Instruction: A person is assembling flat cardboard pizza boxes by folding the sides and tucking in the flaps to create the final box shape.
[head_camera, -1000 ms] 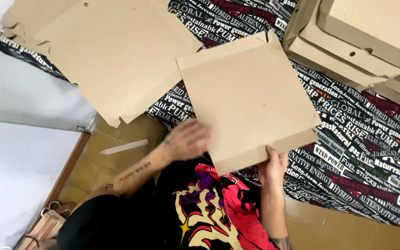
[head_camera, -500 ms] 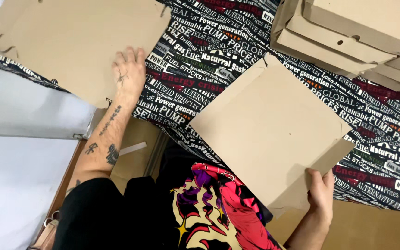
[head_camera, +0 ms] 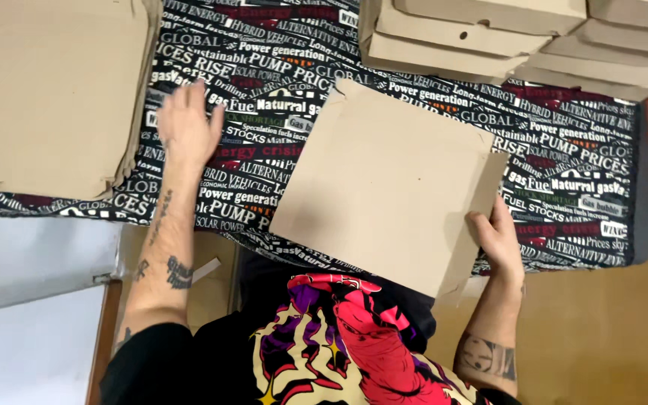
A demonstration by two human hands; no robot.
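Right hand [head_camera: 498, 238] at 4 o'clock pinches edge of flat square brown cardboard sheet [head_camera: 384, 187], centre, on black printed tablecloth [head_camera: 564, 172]. Left hand [head_camera: 187, 127] open, fingers spread, beside brown cardboard stack [head_camera: 46, 90] at 10 o'clock. Folded boxes [head_camera: 504, 37] at 1 o'clock.

We see the stack of flat cardboard sheets [head_camera: 46, 90] cut off by the top and left edges. The folded boxes [head_camera: 504, 37] run out at the top edge, so we cannot count them. The flat cardboard piece [head_camera: 388, 187] hides the tabletop [head_camera: 564, 187] below it and part of our right hand [head_camera: 498, 238]. Our left hand [head_camera: 187, 127] shows only its back; what the fingertips touch we cannot tell.
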